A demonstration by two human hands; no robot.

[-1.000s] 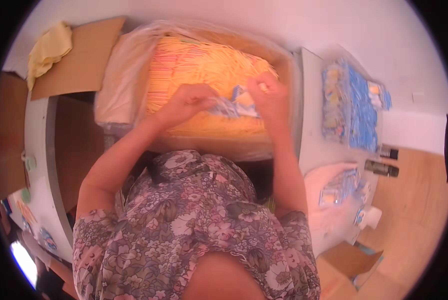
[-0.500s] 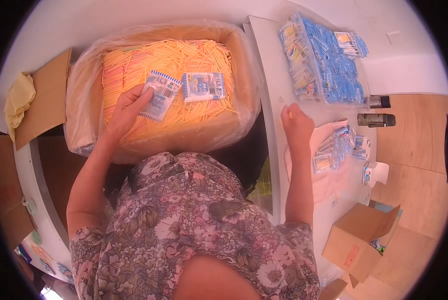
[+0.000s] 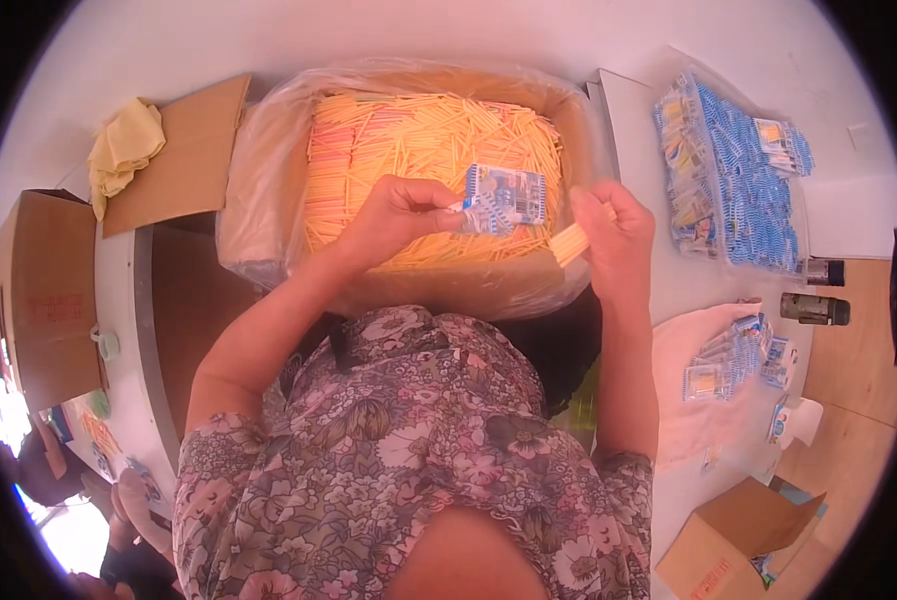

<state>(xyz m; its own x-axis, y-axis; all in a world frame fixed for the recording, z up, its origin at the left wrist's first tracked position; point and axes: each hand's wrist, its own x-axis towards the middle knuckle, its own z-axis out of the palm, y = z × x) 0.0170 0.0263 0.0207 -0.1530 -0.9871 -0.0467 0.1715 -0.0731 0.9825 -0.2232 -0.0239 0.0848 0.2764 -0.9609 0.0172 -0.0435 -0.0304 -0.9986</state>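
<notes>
Sticks point(image 3: 571, 243) nearer box point(image 3: 458, 285), between right fingers point(image 3: 590, 212)

Pale wall point(image 3: 448, 30), wooden floor point(image 3: 853, 350) at right, white tables point(image 3: 635, 130) either side, bright light point(image 3: 73, 532) lower left

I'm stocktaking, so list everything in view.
Carton: one, brown, lined, centre
Sticks: many, mostly yellow, centre
Bin: one, clear, upper right
Pink cloth: one, right
Packets: many, blue-white, on sticks, in bin, on pink cloth
Yellow cloth: one, upper left, on cardboard
Cylinders: two, dark, right
Open box: one, brown, lower right
Other box: one, brown, left
Tables: two, pale, both sides
Co-worker: at least one, lower left
Floral top: one, purplish, bottom
Left hand: one, bare, holding packet
Right hand: one, bare, holding sticks
</notes>
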